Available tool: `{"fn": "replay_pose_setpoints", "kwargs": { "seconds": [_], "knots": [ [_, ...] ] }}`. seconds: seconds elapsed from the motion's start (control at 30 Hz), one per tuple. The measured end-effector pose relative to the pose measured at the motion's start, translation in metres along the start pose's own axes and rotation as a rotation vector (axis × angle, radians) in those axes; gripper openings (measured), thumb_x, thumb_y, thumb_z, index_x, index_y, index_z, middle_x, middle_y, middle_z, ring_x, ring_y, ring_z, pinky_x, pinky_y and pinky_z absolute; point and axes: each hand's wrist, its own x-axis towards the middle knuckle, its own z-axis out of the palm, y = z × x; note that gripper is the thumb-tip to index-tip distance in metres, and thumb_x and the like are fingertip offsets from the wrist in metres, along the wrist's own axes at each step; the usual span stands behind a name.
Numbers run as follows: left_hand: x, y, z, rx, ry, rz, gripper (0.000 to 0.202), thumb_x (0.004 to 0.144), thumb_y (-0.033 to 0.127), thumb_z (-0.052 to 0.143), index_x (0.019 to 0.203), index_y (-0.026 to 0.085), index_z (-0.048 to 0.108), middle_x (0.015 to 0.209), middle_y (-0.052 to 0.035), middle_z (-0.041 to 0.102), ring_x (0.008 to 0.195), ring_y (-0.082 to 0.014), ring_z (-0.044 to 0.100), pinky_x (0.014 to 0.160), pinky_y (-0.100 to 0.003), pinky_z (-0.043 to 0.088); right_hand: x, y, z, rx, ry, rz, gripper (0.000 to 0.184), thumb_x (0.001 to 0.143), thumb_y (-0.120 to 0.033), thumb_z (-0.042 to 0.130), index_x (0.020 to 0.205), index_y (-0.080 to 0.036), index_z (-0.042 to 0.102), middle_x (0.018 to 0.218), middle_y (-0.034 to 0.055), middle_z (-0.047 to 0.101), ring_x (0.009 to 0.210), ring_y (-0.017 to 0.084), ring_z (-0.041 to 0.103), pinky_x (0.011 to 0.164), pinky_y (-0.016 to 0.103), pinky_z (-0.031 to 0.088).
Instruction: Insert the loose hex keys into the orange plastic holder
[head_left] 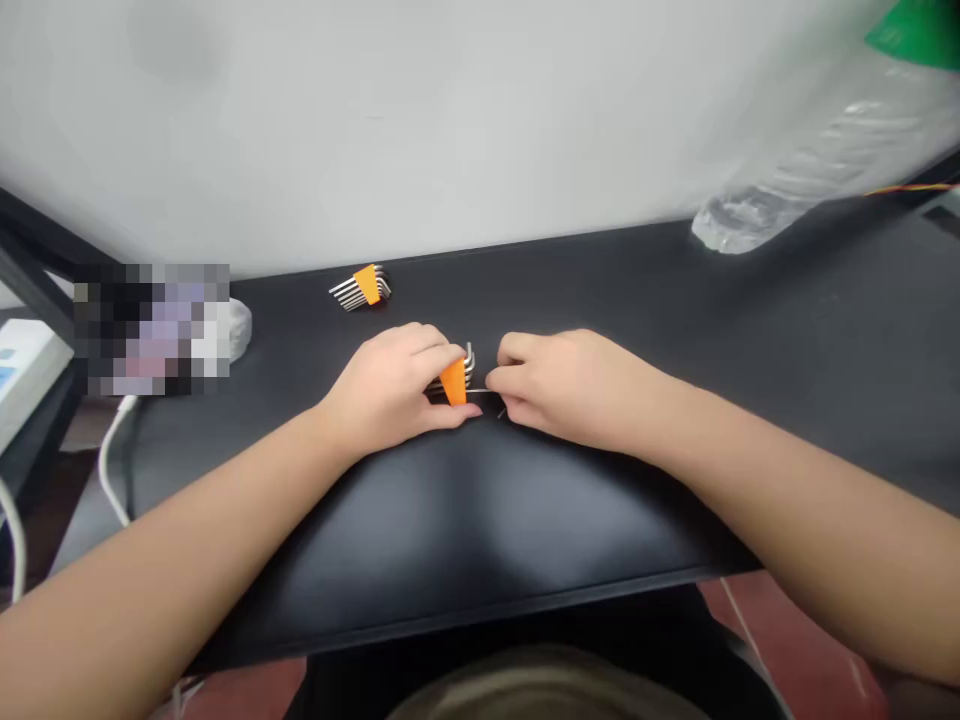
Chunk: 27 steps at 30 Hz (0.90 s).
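Note:
On the black bench top (pixel 480 500), my left hand (pixel 390 385) grips a bundle of steel hex keys (pixel 466 368) held by an orange clip (pixel 453 382). My right hand (pixel 559 390) comes in from the other side, its thumb and fingers pinching a thin steel hex key (pixel 487 391) that sticks out of the bundle. Its short end is hidden by my fingers. Farther back on the bench, a second hex key set (pixel 361 287) with an orange clip lies flat, untouched by either hand.
A clear plastic water bottle (pixel 795 170) with a green cap (pixel 919 30) is held up at the top right, its base near the bench's back edge. A pixelated object (pixel 150 330) stands at the back left. A white cable (pixel 112 450) hangs past the left bench edge.

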Motion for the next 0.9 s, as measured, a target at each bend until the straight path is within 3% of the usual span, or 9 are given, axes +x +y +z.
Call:
{"fn": "replay_pose_setpoints", "kwargs": {
  "seconds": [0.33, 0.57, 0.77, 0.9],
  "knots": [
    [-0.002, 0.002, 0.002, 0.016, -0.024, 0.000, 0.047, 0.087, 0.057, 0.072, 0.111, 0.017, 0.068, 0.102, -0.0085, 0.071, 0.093, -0.0228, 0.066, 0.078, -0.033, 0.052, 0.001, -0.006, 0.005, 0.096, 0.064, 0.003, 0.026, 0.102, -0.027, 0.050, 0.091, -0.018, 0.071, 0.106, 0.0079, 0.059, 0.063, 0.012, 0.042, 0.060, 0.029, 0.031],
    [-0.001, 0.004, 0.001, 0.001, -0.017, -0.006, 0.039, 0.090, 0.052, 0.070, 0.108, 0.017, 0.068, 0.098, -0.0074, 0.070, 0.090, -0.0215, 0.065, 0.077, -0.032, 0.051, 0.009, -0.011, 0.010, 0.365, 0.144, -0.014, 0.015, 0.099, -0.019, 0.049, 0.104, -0.018, 0.063, 0.101, 0.0063, 0.057, 0.078, 0.016, 0.051, 0.069, 0.028, 0.039],
    [-0.002, 0.003, 0.001, 0.016, 0.026, -0.034, 0.045, 0.088, 0.055, 0.072, 0.110, 0.017, 0.067, 0.100, -0.0088, 0.070, 0.091, -0.0219, 0.066, 0.077, -0.031, 0.052, 0.000, 0.000, -0.003, 0.227, 0.246, 0.017, 0.011, 0.095, -0.026, 0.059, 0.100, -0.017, 0.063, 0.101, 0.0088, 0.060, 0.083, 0.020, 0.054, 0.070, 0.030, 0.039],
    [-0.002, 0.004, 0.001, 0.026, 0.117, 0.020, 0.035, 0.088, 0.048, 0.073, 0.104, 0.017, 0.068, 0.096, -0.0067, 0.071, 0.087, -0.0202, 0.066, 0.076, -0.031, 0.051, -0.002, 0.002, 0.001, 0.227, 0.159, -0.034, 0.012, 0.099, -0.021, 0.054, 0.094, -0.018, 0.065, 0.087, 0.0044, 0.062, 0.074, 0.017, 0.056, 0.067, 0.030, 0.038]
  ]
}}
